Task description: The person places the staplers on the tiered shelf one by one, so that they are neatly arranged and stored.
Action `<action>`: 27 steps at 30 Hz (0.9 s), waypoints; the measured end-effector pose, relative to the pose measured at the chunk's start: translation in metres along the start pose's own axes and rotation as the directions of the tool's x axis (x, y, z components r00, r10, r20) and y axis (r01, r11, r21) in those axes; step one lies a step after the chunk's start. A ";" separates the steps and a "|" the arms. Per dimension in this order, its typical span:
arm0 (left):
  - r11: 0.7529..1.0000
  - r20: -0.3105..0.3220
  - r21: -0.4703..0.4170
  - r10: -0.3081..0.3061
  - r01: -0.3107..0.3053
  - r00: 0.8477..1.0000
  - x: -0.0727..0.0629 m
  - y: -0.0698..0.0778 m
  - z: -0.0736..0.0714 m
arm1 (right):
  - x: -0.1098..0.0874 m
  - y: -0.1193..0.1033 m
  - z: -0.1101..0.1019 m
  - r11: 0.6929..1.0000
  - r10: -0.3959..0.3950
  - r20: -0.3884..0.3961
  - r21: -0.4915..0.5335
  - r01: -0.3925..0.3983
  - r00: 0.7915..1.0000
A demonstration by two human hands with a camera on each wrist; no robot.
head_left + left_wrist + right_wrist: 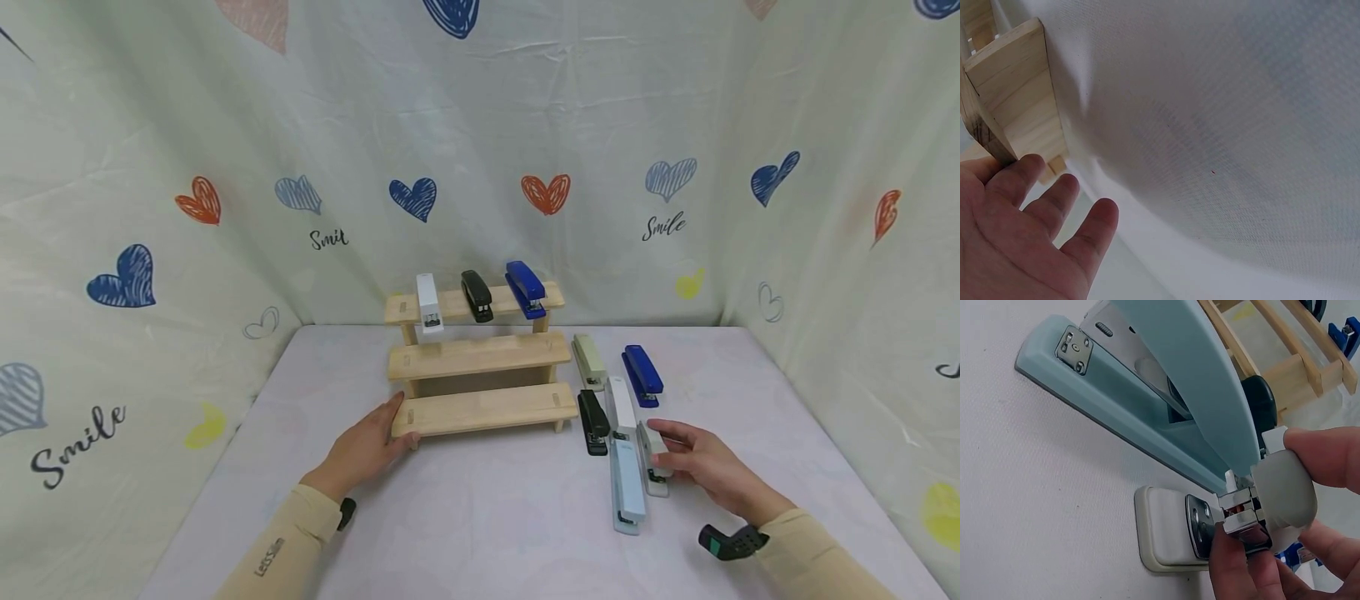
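A three-tier wooden rack [480, 408] stands on the table, and my left hand [367, 437] holds the left end of its lowest shelf; the left wrist view shows fingers [1054, 200] at the shelf's corner. My right hand [708, 467] pinches the head of a small grey-white stapler [654, 467], thumb on one side and fingers on the other. In the right wrist view its base [1172, 528] lies on the table. Close beside it is a long light-blue stapler [627, 487], with a white stapler [619, 404] right behind.
A black stapler [593, 422], a pale green stapler [588, 358] and a blue stapler [642, 375] lie right of the rack. On its top shelf sit a white stapler [429, 302], a black stapler [476, 296] and a blue stapler [527, 289]. A heart-printed curtain [480, 108] hangs behind.
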State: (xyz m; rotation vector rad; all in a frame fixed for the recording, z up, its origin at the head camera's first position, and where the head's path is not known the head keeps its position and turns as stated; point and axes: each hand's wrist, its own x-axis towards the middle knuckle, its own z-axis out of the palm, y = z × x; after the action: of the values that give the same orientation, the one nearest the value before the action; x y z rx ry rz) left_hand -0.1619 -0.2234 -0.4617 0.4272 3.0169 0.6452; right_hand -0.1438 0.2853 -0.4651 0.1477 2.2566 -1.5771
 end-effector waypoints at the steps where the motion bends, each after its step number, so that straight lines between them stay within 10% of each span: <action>1: 1.000 0.000 0.000 0.002 -0.002 1.000 0.000 0.000 0.000 | 0.000 0.000 0.000 1.000 0.000 -0.002 0.004 0.000 1.000; 27: 1.000 0.002 0.005 0.011 -0.011 1.000 -0.001 0.002 -0.001 | -0.001 -0.004 -0.002 0.998 -0.011 0.003 -0.058 0.012 1.000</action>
State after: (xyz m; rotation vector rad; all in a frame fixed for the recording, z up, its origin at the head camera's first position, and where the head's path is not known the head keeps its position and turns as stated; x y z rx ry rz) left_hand -0.1604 -0.2225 -0.4606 0.4444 3.0174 0.6379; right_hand -0.1444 0.2864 -0.4609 0.1170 2.3027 -1.5144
